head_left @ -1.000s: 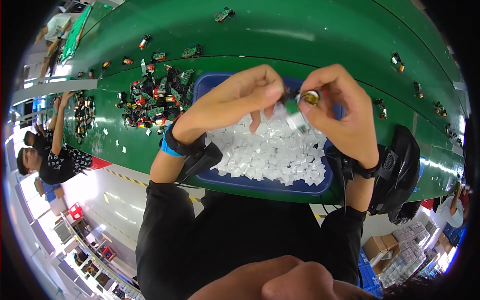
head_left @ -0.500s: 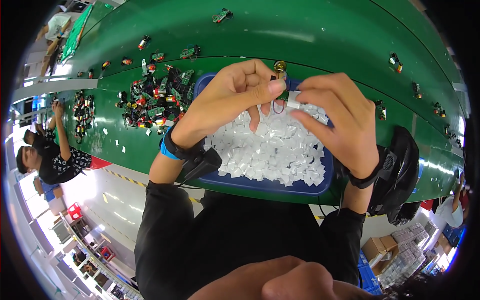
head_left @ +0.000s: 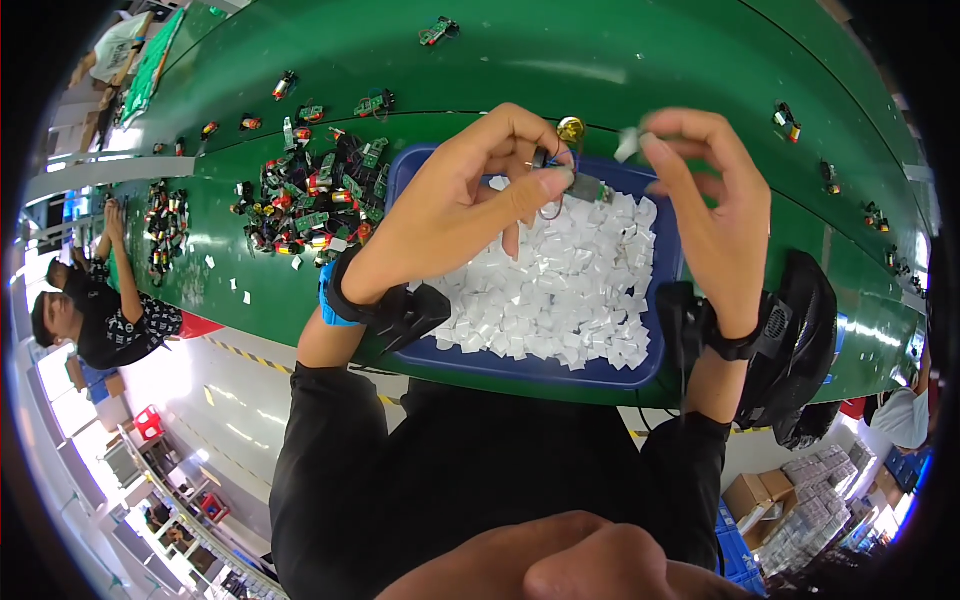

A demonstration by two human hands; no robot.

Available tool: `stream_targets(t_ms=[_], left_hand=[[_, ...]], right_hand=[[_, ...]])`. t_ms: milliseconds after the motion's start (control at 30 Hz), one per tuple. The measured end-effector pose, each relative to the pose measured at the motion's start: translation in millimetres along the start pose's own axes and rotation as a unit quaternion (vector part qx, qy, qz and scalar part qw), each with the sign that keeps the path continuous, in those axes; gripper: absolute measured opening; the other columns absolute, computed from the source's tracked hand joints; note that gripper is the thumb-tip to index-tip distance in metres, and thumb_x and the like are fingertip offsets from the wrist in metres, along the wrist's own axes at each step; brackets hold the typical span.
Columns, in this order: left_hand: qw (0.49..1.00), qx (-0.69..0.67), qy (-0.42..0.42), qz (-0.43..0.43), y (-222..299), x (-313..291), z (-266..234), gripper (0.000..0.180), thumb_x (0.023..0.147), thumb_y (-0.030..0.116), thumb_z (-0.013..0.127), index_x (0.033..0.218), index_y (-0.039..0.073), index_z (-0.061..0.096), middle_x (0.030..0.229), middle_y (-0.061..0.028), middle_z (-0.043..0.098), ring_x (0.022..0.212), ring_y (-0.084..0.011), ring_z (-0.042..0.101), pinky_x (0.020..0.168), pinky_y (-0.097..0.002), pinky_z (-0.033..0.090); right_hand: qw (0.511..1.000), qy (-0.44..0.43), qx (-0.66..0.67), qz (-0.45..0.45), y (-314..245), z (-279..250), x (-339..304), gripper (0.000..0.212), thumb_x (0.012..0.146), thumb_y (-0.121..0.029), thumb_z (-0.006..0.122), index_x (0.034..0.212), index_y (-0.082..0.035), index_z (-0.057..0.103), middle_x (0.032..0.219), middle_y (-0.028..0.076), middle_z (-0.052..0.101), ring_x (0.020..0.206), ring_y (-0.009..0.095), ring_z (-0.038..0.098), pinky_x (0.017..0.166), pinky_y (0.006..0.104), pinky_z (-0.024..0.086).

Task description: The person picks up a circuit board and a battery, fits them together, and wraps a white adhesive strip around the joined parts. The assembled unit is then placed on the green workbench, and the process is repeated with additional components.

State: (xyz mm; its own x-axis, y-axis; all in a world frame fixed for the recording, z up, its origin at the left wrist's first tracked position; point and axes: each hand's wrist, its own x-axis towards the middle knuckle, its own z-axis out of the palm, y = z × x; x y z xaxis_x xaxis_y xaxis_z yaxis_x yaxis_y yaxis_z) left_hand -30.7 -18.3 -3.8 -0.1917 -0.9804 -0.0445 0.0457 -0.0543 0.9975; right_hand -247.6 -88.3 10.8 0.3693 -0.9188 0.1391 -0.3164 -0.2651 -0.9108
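My left hand [head_left: 465, 210] grips a small circuit board assembly [head_left: 592, 190] between thumb and fingers. The board has thin wires, and a round brass-coloured part [head_left: 571, 130] sticks up beyond my fingertips. To its right, my right hand [head_left: 712, 205] pinches a small white piece [head_left: 627, 146] between thumb and forefinger, slightly blurred and apart from the board. Both hands are over the far part of a blue tray [head_left: 655, 335], which holds a heap of small white pieces [head_left: 550, 290], partly glossy.
Left of the tray lies a pile of similar wired boards [head_left: 310, 190] on the green table [head_left: 560, 60]. Single assemblies [head_left: 438, 32] are scattered farther off. A black plastic bag [head_left: 800, 340] sits by my right wrist. Another person [head_left: 110, 320] works at far left.
My right hand has moved up and away to the right with the white piece, turning its palm. In my left hand the board has turned, so its face now shows.
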Motion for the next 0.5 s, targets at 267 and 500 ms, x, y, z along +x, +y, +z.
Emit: stream_targets(t_ms=[267, 500], left_hand=[[0.995, 0.077, -0.066, 0.008, 4.4, -6.5, 4.4, 0.019, 0.103, 0.013, 0.053, 0.117, 0.000, 0.054, 0.098, -0.0056, 0.060, 0.069, -0.0079, 0.054, 0.048, -0.0210, 0.043], [0.987, 0.162, 0.016, -0.002, -2.1, -5.8, 12.1, 0.015, 0.102, 0.016, 0.056, 0.108, 0.003, 0.057, 0.083, -0.0022, 0.059, 0.061, -0.0078, 0.052, 0.051, -0.0238, 0.040]], right_hand=[[0.973, -0.191, 0.076, -0.101, 5.6, 0.3, -3.0, 0.021, 0.090, -0.005, 0.068, 0.110, 0.001, 0.066, 0.109, 0.007, 0.066, 0.093, 0.014, 0.064, 0.080, 0.0279, 0.053], [0.982, -0.172, 0.040, -0.063, -3.2, 2.6, -8.2, 0.024, 0.081, 0.000, 0.077, 0.103, 0.000, 0.068, 0.100, 0.007, 0.064, 0.090, 0.014, 0.062, 0.080, 0.0261, 0.049]])
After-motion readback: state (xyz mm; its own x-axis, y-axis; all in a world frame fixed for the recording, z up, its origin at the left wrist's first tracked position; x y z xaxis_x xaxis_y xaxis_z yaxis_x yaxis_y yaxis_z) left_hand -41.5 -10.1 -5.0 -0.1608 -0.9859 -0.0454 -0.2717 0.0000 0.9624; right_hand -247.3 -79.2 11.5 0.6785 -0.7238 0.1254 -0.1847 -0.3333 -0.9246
